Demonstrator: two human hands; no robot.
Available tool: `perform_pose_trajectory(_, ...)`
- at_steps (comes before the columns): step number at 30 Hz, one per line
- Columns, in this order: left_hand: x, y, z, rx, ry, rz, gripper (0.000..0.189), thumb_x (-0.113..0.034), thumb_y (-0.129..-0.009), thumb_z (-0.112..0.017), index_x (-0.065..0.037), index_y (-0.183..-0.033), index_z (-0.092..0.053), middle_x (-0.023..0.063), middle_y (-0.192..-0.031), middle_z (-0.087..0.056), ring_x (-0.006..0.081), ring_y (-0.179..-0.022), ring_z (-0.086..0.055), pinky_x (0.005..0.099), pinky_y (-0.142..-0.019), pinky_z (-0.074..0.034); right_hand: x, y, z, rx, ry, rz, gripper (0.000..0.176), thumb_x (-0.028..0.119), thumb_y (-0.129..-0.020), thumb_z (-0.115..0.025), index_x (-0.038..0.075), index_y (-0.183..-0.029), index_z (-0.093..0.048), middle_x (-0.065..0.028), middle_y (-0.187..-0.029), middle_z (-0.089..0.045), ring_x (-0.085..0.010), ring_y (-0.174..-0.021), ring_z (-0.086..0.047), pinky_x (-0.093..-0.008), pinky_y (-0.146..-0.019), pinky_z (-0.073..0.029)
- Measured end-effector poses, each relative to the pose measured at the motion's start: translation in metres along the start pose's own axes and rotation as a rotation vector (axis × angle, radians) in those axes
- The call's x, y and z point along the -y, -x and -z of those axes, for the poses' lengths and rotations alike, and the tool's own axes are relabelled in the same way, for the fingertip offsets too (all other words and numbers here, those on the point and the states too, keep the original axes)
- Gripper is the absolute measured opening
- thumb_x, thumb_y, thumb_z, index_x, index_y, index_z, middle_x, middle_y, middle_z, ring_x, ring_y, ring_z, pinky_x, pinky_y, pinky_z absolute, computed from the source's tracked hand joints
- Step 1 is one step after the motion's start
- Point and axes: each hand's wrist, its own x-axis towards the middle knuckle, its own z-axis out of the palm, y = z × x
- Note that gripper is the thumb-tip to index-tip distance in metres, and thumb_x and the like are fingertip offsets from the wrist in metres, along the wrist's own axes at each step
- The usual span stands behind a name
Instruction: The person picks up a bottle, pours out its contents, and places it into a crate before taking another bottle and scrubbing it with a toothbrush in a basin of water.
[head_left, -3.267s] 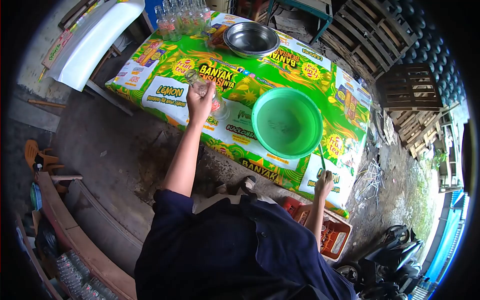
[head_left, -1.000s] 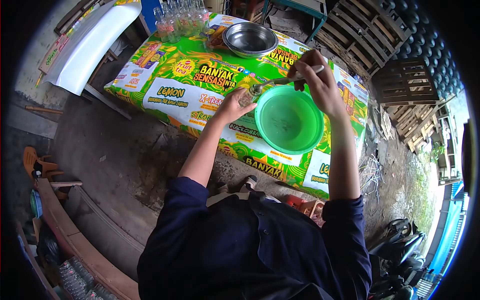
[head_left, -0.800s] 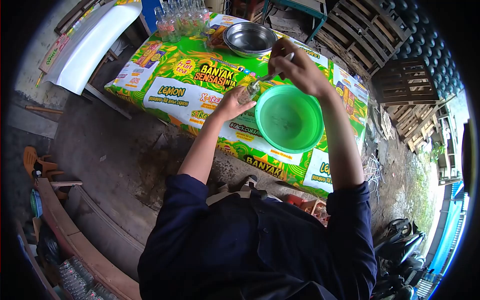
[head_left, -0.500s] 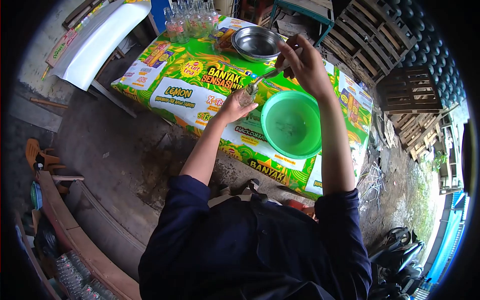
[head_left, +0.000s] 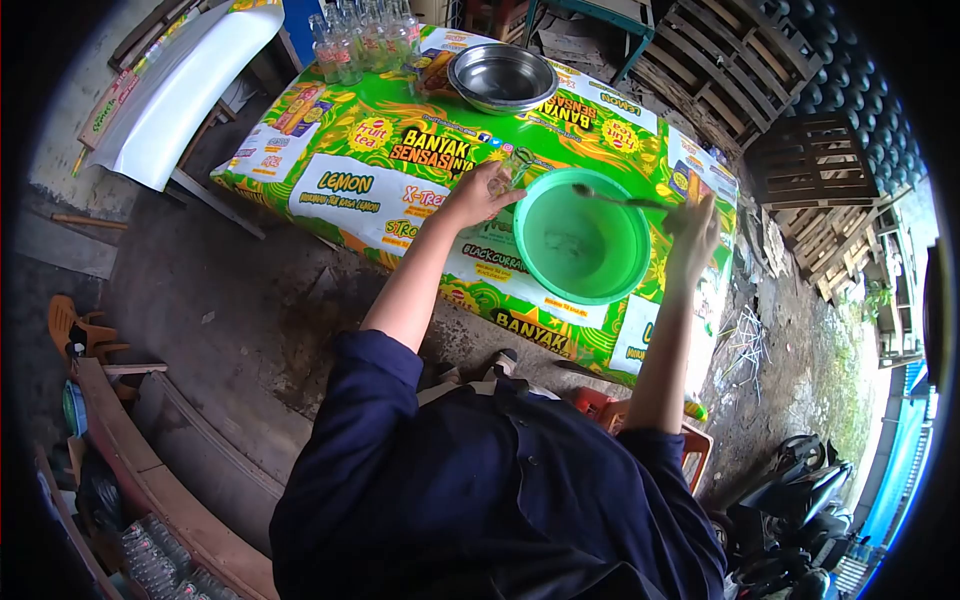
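Observation:
My left hand (head_left: 482, 196) is closed around a clear glass bottle (head_left: 521, 160), mostly hidden by the fingers, beside the left rim of a green plastic basin (head_left: 524, 250). Some liquid shows in the bottom of the basin. Beyond its right rim, my right hand (head_left: 695, 235) grips the end of a thin bottle brush (head_left: 640, 203), slightly blurred. The dark brush head points left, over the basin and apart from the bottle.
A steel bowl (head_left: 503, 75) stands at the back of the table, which has a green printed cover (head_left: 340, 188). Several glass bottles (head_left: 365, 40) cluster at the far left corner. Wooden pallets (head_left: 735, 60) lean beyond; a red stool (head_left: 697, 455) is by my right side.
The brush has come out of the bottle's mouth. My right hand has swung right and down with it, past the basin. My left hand still holds the bottle, now turned more toward the basin.

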Motion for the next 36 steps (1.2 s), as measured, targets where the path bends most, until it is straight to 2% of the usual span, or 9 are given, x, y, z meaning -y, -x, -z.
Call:
perform_pose_trajectory(3,-0.011,0.004,0.001,0.018,0.014,0.071,0.043,-0.036,-0.073,-0.067,0.0,-0.091,-0.051,0.0137,-0.087,-0.058,0.0278,-0.079,-0.058,0.0334,-0.071,-0.046,-0.066,0.062,0.042,-0.282,-0.15,-0.21,0.032,0.032,-0.089,-0.048,0.007,-0.072,-0.038,-0.0048,-0.051,-0.047,-0.0105,-0.04,-0.042,-0.0222,-0.038,-0.032)
perform_pose_trajectory(4,-0.004,0.005,-0.003,-0.061,-0.031,-0.083,0.042,-0.034,-0.073,-0.067,0.0,-0.091,-0.052,0.0131,-0.088,-0.059,0.026,-0.081,-0.058,0.0328,-0.071,-0.046,-0.084,0.075,0.052,-0.238,-0.158,-0.239,0.031,0.03,-0.088,-0.051,0.007,-0.071,-0.038,-0.0045,-0.05,-0.046,-0.0101,-0.04,-0.042,-0.022,-0.038,-0.031)
perform_pose_trajectory(7,-0.013,0.01,-0.005,-0.097,-0.066,-0.149,0.041,-0.032,-0.073,-0.067,0.001,-0.091,-0.052,0.0131,-0.089,-0.059,0.0257,-0.082,-0.058,0.0328,-0.071,-0.046,-0.103,0.096,0.061,-0.193,-0.056,-0.293,0.03,0.025,-0.084,-0.057,0.007,-0.07,-0.037,-0.0036,-0.049,-0.045,-0.0091,-0.04,-0.042,-0.0209,-0.038,-0.031)
perform_pose_trajectory(11,-0.018,0.012,-0.006,-0.05,-0.069,-0.086,0.039,-0.029,-0.072,-0.068,0.001,-0.09,-0.052,0.0127,-0.086,-0.058,0.0257,-0.08,-0.058,0.0331,-0.072,-0.046,-0.113,0.102,0.061,-0.156,0.049,-0.283,0.024,0.015,-0.082,-0.06,0.008,-0.07,-0.04,-0.002,-0.051,-0.045,-0.007,-0.042,-0.04,-0.0199,-0.04,-0.031)
perform_pose_trajectory(14,-0.02,0.012,-0.007,-0.023,-0.078,-0.097,0.036,-0.028,-0.072,-0.068,0.0,-0.088,-0.052,0.0121,-0.084,-0.058,0.0252,-0.079,-0.057,0.0337,-0.071,-0.045,-0.104,0.096,0.061,-0.193,-0.341,-0.433,0.021,0.013,-0.083,-0.057,0.009,-0.069,-0.041,0.0009,-0.051,-0.042,-0.006,-0.042,-0.037,-0.02,-0.039,-0.03)
perform_pose_trajectory(17,-0.02,0.01,-0.008,0.018,-0.123,-0.114,0.035,-0.027,-0.072,-0.068,0.0,-0.088,-0.052,0.0112,-0.084,-0.057,0.0243,-0.08,-0.058,0.0325,-0.072,-0.046,-0.069,0.075,0.052,-0.121,-0.484,-0.443,0.023,0.01,-0.083,-0.057,0.009,-0.066,-0.041,-0.0008,-0.053,-0.044,-0.0085,-0.043,-0.041,-0.0218,-0.039,-0.032)
perform_pose_trajectory(21,-0.02,0.013,-0.015,0.031,-0.058,-0.125,0.034,-0.025,-0.072,-0.068,0.0,-0.088,-0.052,0.0104,-0.088,-0.056,0.0232,-0.082,-0.058,0.0308,-0.074,-0.048,-0.02,0.043,0.014,-0.035,-0.565,-0.283,0.023,0.01,-0.083,-0.056,0.009,-0.066,-0.041,-0.0008,-0.053,-0.044,-0.008,-0.043,-0.04,-0.0211,-0.041,-0.032)
perform_pose_trajectory(27,-0.015,0.013,-0.018,0.018,-0.06,-0.174,0.032,-0.023,-0.072,-0.068,-0.001,-0.088,-0.052,0.01,-0.087,-0.055,0.0229,-0.082,-0.058,0.0306,-0.075,-0.049,0.031,0.018,-0.013,0.197,-0.184,-0.024,0.02,0.009,-0.084,-0.055,0.007,-0.071,-0.04,-0.0027,-0.054,-0.048,-0.0073,-0.043,-0.043,-0.0202,-0.041,-0.033)
perform_pose_trajectory(36,-0.021,0.016,-0.008,-0.001,-0.012,-0.149,0.031,-0.02,-0.072,-0.07,-0.001,-0.087,-0.05,0.0084,-0.083,-0.057,0.0199,-0.077,-0.057,0.031,-0.07,-0.045,0.049,0.002,-0.038,0.362,0.013,0.061,0.02,0.012,-0.082,-0.058,0.004,-0.072,-0.042,-0.0021,-0.053,-0.049,-0.0055,-0.045,-0.045,-0.0187,-0.041,-0.032)
